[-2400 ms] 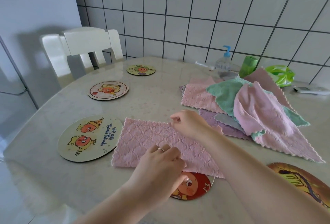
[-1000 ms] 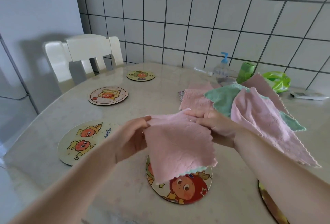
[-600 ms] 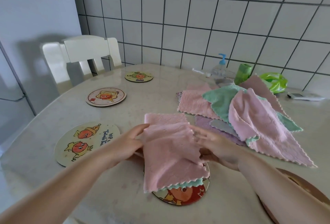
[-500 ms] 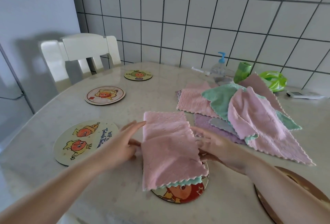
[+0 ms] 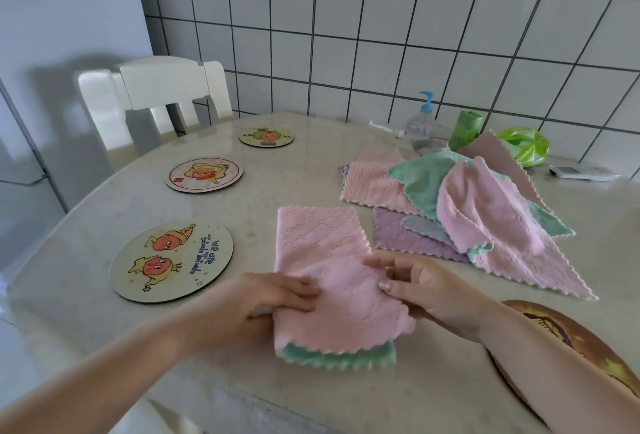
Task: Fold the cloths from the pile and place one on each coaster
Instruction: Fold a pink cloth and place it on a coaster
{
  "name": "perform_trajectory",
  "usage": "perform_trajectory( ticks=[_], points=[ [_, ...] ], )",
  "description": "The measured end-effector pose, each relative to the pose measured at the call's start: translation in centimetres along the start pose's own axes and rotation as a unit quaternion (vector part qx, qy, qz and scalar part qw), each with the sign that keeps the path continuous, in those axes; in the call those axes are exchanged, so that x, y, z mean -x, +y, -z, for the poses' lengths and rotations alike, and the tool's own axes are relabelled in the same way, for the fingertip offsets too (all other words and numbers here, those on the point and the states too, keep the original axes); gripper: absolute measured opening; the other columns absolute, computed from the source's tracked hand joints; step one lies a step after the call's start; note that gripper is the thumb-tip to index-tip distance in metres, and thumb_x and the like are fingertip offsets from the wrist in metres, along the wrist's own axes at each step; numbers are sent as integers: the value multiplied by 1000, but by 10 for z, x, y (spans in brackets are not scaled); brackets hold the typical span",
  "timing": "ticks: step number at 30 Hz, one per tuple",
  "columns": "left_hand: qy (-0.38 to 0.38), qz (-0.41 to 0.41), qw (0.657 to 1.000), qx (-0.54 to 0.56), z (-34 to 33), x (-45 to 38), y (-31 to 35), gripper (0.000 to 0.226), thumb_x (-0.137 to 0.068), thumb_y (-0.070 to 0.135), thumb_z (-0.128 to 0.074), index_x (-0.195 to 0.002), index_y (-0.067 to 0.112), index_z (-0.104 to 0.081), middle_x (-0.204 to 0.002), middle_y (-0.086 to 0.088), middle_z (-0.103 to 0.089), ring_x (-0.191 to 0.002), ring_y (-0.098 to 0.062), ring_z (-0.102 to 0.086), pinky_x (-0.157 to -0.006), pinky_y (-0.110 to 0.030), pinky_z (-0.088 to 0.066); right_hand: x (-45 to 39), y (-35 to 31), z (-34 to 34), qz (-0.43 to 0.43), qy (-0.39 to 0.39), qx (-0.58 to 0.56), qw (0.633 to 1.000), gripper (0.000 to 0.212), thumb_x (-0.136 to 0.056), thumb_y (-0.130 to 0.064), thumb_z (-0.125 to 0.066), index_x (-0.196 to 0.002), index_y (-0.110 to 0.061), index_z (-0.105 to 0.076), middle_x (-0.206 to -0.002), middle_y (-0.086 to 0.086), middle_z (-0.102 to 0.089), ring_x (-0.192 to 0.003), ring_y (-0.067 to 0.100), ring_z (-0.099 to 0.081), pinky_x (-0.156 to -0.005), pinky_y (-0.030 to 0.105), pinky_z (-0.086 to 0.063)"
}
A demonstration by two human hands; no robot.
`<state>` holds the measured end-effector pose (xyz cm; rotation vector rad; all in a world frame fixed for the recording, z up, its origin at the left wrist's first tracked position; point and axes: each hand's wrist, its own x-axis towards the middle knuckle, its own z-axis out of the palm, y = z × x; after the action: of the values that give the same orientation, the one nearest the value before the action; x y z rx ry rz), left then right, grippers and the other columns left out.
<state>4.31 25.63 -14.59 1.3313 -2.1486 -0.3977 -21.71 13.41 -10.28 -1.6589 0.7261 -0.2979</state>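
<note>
A pink cloth (image 5: 322,253) with a green underside lies folded lengthwise on the table in front of me. It hides the red-faced coaster beneath its near end. My left hand (image 5: 266,298) grips the cloth's near left edge, fingers on top. My right hand (image 5: 426,288) holds its near right edge, fingers curled loosely. The pile of pink, green and purple cloths (image 5: 460,208) lies to the right. Three round coasters stand bare at left: a large one (image 5: 171,260), a middle one (image 5: 204,174) and a small far one (image 5: 266,136). A dark coaster (image 5: 568,340) sits under my right forearm.
A white chair (image 5: 162,94) stands at the far left of the table. A pump bottle (image 5: 420,128), a green roll (image 5: 465,128), a green bag (image 5: 524,144) and a white remote (image 5: 581,172) line the tiled wall behind the pile.
I lifted the pink cloth off the table, folded it in half in the air, and laid it down over the red-faced coaster. Both hands now hold its near end, which fully covers the coaster.
</note>
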Motion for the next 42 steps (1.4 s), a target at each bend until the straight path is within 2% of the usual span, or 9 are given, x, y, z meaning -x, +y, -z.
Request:
perform_trajectory(
  ticks=[4,9,12,15,21,26,30,35,42],
  points=[
    [-25,32,999,-4,-2,9,2,67,-79,7,-56,-117,61,-49,-134,35,-42,-130,5,-39,-114,-19,-21,14,10,-2,-40,-27,27,998,41,-94,5,-41,-105,-24,-68,-67,-6,-60,-57,7,-57,-59,20,-52],
    [36,91,993,61,-4,8,9,32,-85,31,-54,-113,45,-62,-117,25,-63,-115,-1,-57,-102,-23,-42,22,12,-8,39,-5,186,982,54,-82,10,-51,-104,-37,-65,-82,-26,-67,-71,-8,-58,-71,7,-42],
    [95,181,974,100,-2,0,13,50,-80,65,-50,-99,23,-69,-92,-3,-72,-82,-22,-68,-74,-43,-54,20,15,-10,98,34,225,969,39,-72,-25,-73,-104,-45,-65,-92,-24,-64,-82,-6,-58,-69,8,-40],
    [152,234,949,143,2,-19,16,44,-85,50,-56,-85,8,-66,-68,-11,-60,-57,-26,-46,-57,-37,-37,12,17,-9,156,100,253,949,43,-56,-63,-70,-96,-49,-65,-93,-9,-54,-84,2,-50,-71,12,-38],
    [186,331,902,204,14,-52,1,66,-76,54,-55,-88,-10,-55,-71,-12,-53,-66,-20,-52,-64,-44,-46,-21,-13,-15,164,214,207,941,6,-73,-45,-69,-75,-43,-63,-101,-32,-52,-97,-15,-47,-78,3,-33],
    [231,371,856,277,24,-81,-14,48,-88,41,-53,-98,-6,-60,-96,-26,-66,-81,-31,-66,-82,-51,-54,-77,-26,-5,78,266,177,945,27,-89,-32,-58,-82,-5,-59,-71,4,-59,-66,19,-56,-68,35,-50],
    [208,412,831,310,25,-95,-29,35,-92,30,-50,-103,-1,-62,-93,-19,-65,-78,-25,-62,-75,-40,-53,-120,-15,5,3,275,207,939,24,-89,-32,-56,-89,-8,-58,-74,2,-59,-63,16,-53,-60,30,-43],
    [157,430,835,306,25,-94,-38,73,-86,30,-57,-146,34,-16,-132,-3,-53,-110,-20,-57,-88,-34,-50,-136,-2,6,-20,277,254,926,34,-89,-28,-56,-121,-19,-51,-102,-3,-65,-76,7,-54,-57,20,-39],
    [121,365,907,169,22,-91,-32,47,-87,20,-59,-132,21,-49,-112,5,-60,-101,-8,-56,-85,-22,-48,-140,-7,5,27,251,314,915,53,-90,-24,-57,-138,-27,-36,-90,-3,-63,-74,10,-56,-63,25,-44]
  ],
)
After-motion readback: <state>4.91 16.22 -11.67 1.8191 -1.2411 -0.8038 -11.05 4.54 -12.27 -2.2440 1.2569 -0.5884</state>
